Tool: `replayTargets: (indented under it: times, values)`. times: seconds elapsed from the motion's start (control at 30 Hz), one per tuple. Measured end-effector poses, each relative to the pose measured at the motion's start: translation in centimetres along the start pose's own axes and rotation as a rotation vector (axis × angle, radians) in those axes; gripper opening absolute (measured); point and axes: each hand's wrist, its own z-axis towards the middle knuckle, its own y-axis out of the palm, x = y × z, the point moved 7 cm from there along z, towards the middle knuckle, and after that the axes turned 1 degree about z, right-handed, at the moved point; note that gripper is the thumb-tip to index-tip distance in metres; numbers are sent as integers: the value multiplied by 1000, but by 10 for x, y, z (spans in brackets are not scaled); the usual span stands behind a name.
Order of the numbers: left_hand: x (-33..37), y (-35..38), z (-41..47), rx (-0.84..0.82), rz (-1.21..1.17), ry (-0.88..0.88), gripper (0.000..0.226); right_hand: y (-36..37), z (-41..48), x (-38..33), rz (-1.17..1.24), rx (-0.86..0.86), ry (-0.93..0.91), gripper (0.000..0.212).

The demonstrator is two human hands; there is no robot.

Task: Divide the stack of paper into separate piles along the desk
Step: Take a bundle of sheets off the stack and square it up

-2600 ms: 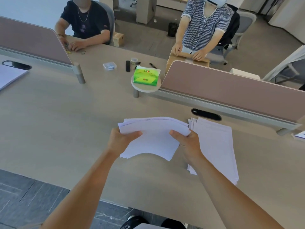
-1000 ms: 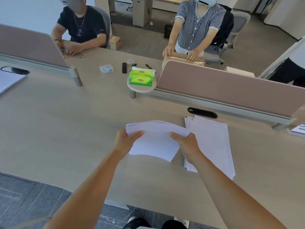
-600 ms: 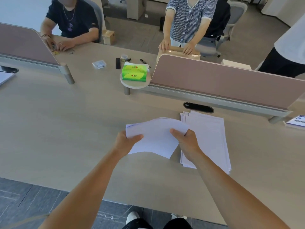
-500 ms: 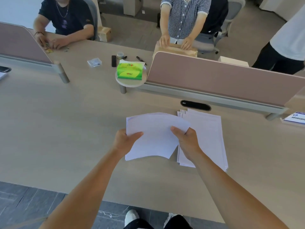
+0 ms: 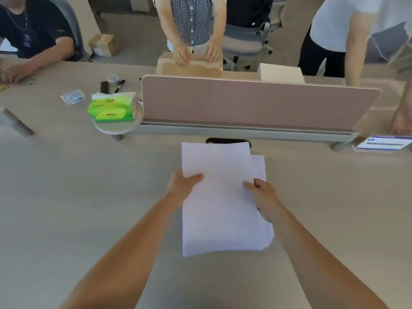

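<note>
Paper fills the middle of your view: a sheaf (image 5: 219,210) of white sheets held between both of your hands, its long side running from 6 to 12 o'clock. Your left hand (image 5: 182,186) grips the sheaf's left edge at about 9 o'clock, with the thumb flat on top and the fingers hidden underneath. Your right hand (image 5: 265,197) grips the right edge at about 3 o'clock, thumb on the top sheet, the other fingers curled under and out of sight. Straight below the sheaf lies the stack (image 5: 260,167), of which you see only a strip along the right side and a fanned corner at about 5 o'clock. You cannot tell whether the sheaf rests on the stack or hangs just above it. Both lie on the pale desk (image 5: 73,197), near its far side. At 12 o'clock, just beyond the sheaf's far edge, is a dark slot (image 5: 209,140) in the desk, and behind that a pink divider (image 5: 256,103) stands upright. At about 10 o'clock a green tissue box (image 5: 111,108) sits on a small round shelf (image 5: 112,129) beside the divider's left end. At 2 o'clock a printed booklet (image 5: 382,145) lies flat, well apart from your hands.
</note>
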Motion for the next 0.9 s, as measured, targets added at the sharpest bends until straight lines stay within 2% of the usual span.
replayTargets:
  times: [0.17, 0.27, 0.43, 0.53, 0.7, 0.9]
  values:
    - [-28, 67, 37, 44, 303, -104, 25, -27, 53, 35, -305, 192, 37, 40]
    - [-41, 85, 46, 87, 421, -134, 28, -27, 72, 51, -431, 184, 62, 32]
    - [-50, 96, 51, 130, 468, -207, 12, -19, 85, 57, -504, 131, 49, 17]
    - [-53, 94, 52, 177, 477, -216, 15, -17, 87, 54, -552, 126, 30, 24]
    - [-50, 95, 52, 224, 507, -196, 17, -13, 87, 61, -577, 105, 157, 33]
    - [-37, 99, 51, 242, 529, -101, 28, -23, 92, 63, -539, 111, 162, 30]
